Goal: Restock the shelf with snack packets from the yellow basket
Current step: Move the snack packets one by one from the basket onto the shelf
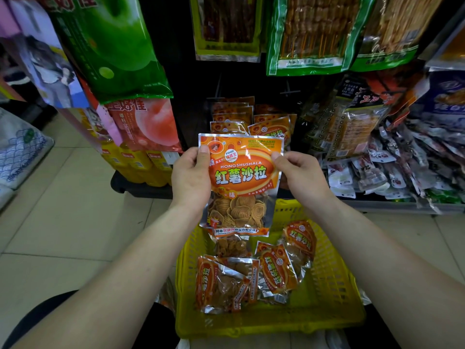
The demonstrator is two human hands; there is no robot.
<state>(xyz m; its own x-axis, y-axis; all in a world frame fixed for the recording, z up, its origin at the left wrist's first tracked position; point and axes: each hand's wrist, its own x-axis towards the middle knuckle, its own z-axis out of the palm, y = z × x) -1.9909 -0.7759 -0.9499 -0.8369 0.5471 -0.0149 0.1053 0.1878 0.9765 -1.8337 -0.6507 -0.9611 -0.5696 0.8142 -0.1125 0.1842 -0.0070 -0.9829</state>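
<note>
An orange-and-silver sweet-potato chip packet [241, 182] was held upright above the far end of the yellow basket [327, 298]. Its long axis was kept vertical, with the printed face turned toward the camera and the top seal pointing up. The grip of the left hand [191, 177] was pinched on the packet's upper left edge, with the thumb laid over the front. The grip of the right hand [302, 177] was pinched on the upper right edge. The packet's clear window, filled with round chips, was hung just over the basket's far rim. Inside the basket, several matching packets [276, 270] were seen lying at slants, some overlapping. Beyond the basket, a row of the same packets [231, 117] was stood on the shelf [193, 96], directly behind the held one.
</note>
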